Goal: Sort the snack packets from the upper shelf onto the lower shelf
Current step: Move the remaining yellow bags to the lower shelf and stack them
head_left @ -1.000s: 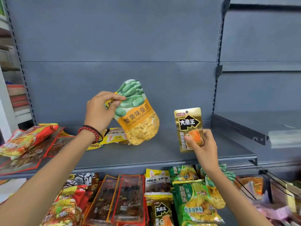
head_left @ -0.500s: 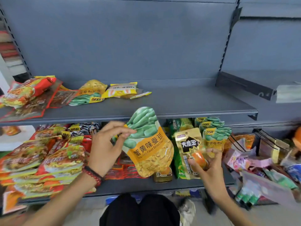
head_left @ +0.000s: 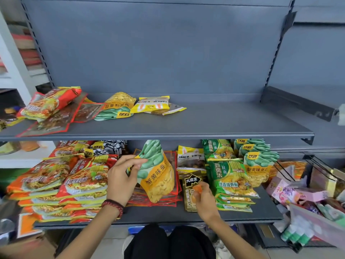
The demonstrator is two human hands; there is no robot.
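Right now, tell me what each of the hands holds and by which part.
The left hand pinches the broad bean packet by its top left edge; the right hand pinches the small gold packet at its middle.

The bean packet (head_left: pixel 158 184) reads "蟹黄味蚕豆", the gold packet (head_left: pixel 190 182) "大魔王", the green noodle packet (head_left: pixel 230 176) "葱香排骨面".

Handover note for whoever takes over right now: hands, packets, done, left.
Left hand grips the green-and-yellow bean packet by its top, held in front of the lower shelf, not set down.
Right hand pinches the small gold packet low over the same shelf; whether it touches is unclear.
Done: several sorted stacks lie on the lower shelf, among them the bean packet stack at the right.
Left: place both held packets, then move those on the upper shelf: red noodle packet, flat red-edged packets, second bean packet, yellow-white packets.
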